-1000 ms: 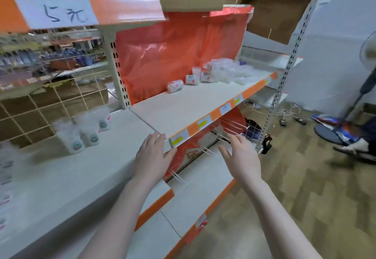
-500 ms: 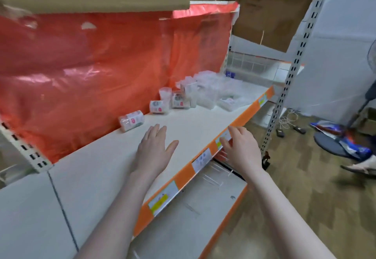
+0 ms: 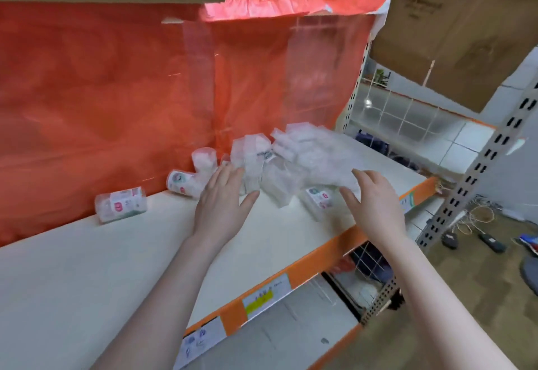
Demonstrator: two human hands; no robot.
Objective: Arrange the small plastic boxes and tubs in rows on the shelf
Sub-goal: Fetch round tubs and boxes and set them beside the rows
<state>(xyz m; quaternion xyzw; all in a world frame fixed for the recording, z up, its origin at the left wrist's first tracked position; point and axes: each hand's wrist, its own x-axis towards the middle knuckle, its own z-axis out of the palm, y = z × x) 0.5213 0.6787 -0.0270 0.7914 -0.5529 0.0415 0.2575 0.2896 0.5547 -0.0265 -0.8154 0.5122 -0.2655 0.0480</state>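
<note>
1. Reaching forward over the shelf (image 3: 87,267), both bare forearms stretch toward a heap of clear plastic boxes (image 3: 305,160) near the shelf's back right part.
2. The left hand (image 3: 221,206) is spread wide, fingers straight, thumb out, holding nothing; its fingertips reach the heap's left edge, though contact cannot be told through the blur.
3. The right hand (image 3: 375,203) is likewise wide, fingers lightly bent, empty, at the heap's right front side.
4. Three small tubs sit left of the heap by the red plastic sheet (image 3: 116,93): a fallen tub (image 3: 120,203) lying on its side apart from the others, a second tub (image 3: 183,182) also on its side, and an upright tub (image 3: 204,160) behind it.
5. The shelf's broad left and front surface is bare, pale and matte; its front edge carries an orange strip (image 3: 320,259) with paper price labels.
6. The boxes look thin, glossy and see-through, blurred together; the sheet is wrinkled and shiny.
</note>
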